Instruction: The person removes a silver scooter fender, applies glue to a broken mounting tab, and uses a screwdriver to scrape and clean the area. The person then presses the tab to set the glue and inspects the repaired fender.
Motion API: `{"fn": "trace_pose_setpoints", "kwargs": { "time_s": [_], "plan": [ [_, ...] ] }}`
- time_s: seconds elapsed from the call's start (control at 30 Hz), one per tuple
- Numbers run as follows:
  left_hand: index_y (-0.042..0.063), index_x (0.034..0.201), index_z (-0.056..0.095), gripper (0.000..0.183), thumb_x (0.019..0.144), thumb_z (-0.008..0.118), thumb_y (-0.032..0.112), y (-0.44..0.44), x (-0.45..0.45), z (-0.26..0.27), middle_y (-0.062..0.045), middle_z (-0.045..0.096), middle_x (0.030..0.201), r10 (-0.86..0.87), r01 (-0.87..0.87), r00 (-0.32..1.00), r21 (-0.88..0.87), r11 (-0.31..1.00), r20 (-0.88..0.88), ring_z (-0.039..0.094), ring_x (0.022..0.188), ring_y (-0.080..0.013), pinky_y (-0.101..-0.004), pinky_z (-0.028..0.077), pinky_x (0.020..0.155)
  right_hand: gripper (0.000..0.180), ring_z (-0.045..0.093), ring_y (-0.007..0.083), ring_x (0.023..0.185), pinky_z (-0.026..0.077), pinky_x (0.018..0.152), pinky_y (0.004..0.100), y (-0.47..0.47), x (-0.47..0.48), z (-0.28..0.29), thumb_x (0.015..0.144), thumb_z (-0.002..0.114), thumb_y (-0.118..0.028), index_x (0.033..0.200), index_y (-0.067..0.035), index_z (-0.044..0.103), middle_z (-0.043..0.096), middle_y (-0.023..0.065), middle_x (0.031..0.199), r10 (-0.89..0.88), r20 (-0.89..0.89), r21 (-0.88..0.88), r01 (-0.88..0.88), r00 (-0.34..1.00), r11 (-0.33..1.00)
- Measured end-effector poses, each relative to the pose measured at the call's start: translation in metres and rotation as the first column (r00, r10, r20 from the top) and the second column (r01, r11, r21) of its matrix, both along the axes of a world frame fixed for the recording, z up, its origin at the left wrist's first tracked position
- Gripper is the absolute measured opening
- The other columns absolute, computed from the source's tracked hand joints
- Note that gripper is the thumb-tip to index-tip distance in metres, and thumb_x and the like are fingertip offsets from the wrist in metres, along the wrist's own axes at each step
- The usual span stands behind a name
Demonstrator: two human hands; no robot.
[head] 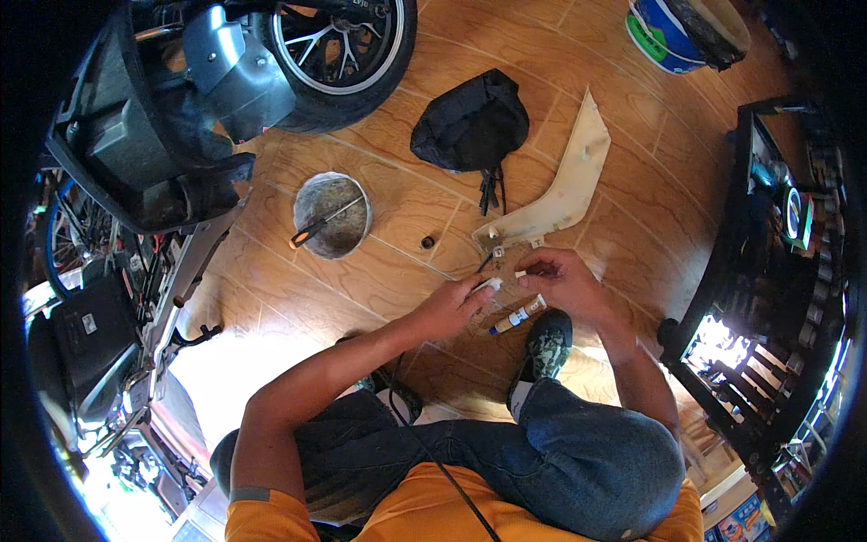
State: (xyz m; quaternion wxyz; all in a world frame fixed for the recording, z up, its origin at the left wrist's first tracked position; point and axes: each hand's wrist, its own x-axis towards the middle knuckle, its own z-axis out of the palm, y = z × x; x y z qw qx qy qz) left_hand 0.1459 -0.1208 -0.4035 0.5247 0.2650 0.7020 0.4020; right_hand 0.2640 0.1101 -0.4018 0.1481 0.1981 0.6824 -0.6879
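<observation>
My left hand [447, 308] grips a small white piece [489, 284], perhaps a tube or plastic part, between thumb and fingers. Facing it, my right hand [567, 281] pinches another small white bit [520, 274] at its fingertips, and the two pieces are slightly apart. Below them, a small tube [518, 315] with a blue end and printed writing lies on the floor beside my right shoe. Just beyond my hands rests a long, bent cream plastic panel [569, 183], inner side up. Small pale bits lie by its near end.
A round grey bowl [339, 234] has an orange-and-black screwdriver [308, 232] across it. Farther off are a black cloth bag [467, 125], a small black ring-like part [427, 242] and a bucket [667, 40]. A motorcycle wheel [369, 98] stands upper left; dark wooden furniture [704, 284] borders the right.
</observation>
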Motion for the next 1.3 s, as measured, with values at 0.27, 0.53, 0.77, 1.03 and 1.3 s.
{"fn": "trace_pose_setpoints", "kwargs": {
  "time_s": [0.27, 0.53, 0.77, 1.03, 1.3],
  "plan": [
    [-0.002, 0.122, 0.061, 0.038, 0.102, 0.062, 0.03, 0.011, 0.006, -0.023, -0.01, 0.07, 0.096, 0.235, -0.237, 0.971, 0.096, 0.967, 0.03, 0.063, 0.085, -0.0172, -0.0329, 0.052, 0.077, 0.026, 0.067, 0.0386, 0.09, 0.055, 0.08, 0.0431, -0.015, 0.02, -0.042, 0.087, 0.07, -0.017, 0.11, -0.005, 0.07, 0.069, 0.0179, 0.098, 0.319, 0.06, 0.675, -0.274, 0.946, 0.685],
    [-0.002, 0.124, 0.06, 0.041, 0.098, 0.068, 0.028, 0.022, 0.019, -0.012, -0.017, 0.072, 0.1, 0.295, -0.251, 0.949, 0.3, 0.921, -0.111, 0.071, 0.092, -0.021, -0.0352, 0.056, 0.08, 0.037, 0.068, 0.0219, 0.082, 0.054, 0.074, 0.0374, -0.031, 0.025, -0.009, 0.098, 0.068, -0.031, 0.116, 0.001, 0.069, 0.071, 0.0094, 0.094, -0.034, -0.098, 0.114, 0.045, 0.995, 0.993],
    [0.005, 0.114, 0.064, 0.026, 0.101, 0.064, 0.027, 0.035, 0.027, -0.022, -0.005, 0.07, 0.103, 0.554, -0.626, 0.503, -0.162, 0.763, 0.663, 0.066, 0.097, -0.0164, -0.0342, 0.054, 0.09, 0.04, 0.059, 0.0147, 0.061, 0.047, 0.056, 0.0325, -0.04, 0.03, -0.008, 0.1, 0.065, -0.035, 0.097, 0.005, 0.068, 0.06, 0.0043, 0.069, -0.101, 0.204, -0.074, 0.118, 0.974, 0.99],
    [0.006, 0.114, 0.064, 0.027, 0.102, 0.064, 0.03, 0.045, 0.041, -0.058, -0.004, 0.069, 0.106, 0.604, -0.689, 0.339, -0.247, 0.681, 0.721, 0.065, 0.099, -0.016, -0.0317, 0.052, 0.092, 0.043, 0.055, 0.0113, 0.055, 0.042, 0.049, 0.03, -0.039, 0.023, -0.017, 0.102, 0.062, -0.037, 0.083, 0.002, 0.067, 0.058, 0.0039, 0.064, -0.113, 0.219, 0.11, 0.091, 0.969, 0.99],
    [0.006, 0.112, 0.064, 0.025, 0.102, 0.063, 0.029, 0.046, 0.036, -0.069, -0.004, 0.068, 0.103, 0.577, -0.725, 0.32, -0.198, 0.659, 0.751, 0.065, 0.096, -0.0164, -0.0333, 0.053, 0.09, 0.043, 0.053, 0.0105, 0.053, 0.041, 0.047, 0.029, -0.041, 0.012, -0.022, 0.1, 0.064, -0.037, 0.083, 0.002, 0.068, 0.057, 0.0025, 0.063, -0.187, 0.302, 0.025, 0.189, 0.935, 0.982]
  ]
}}
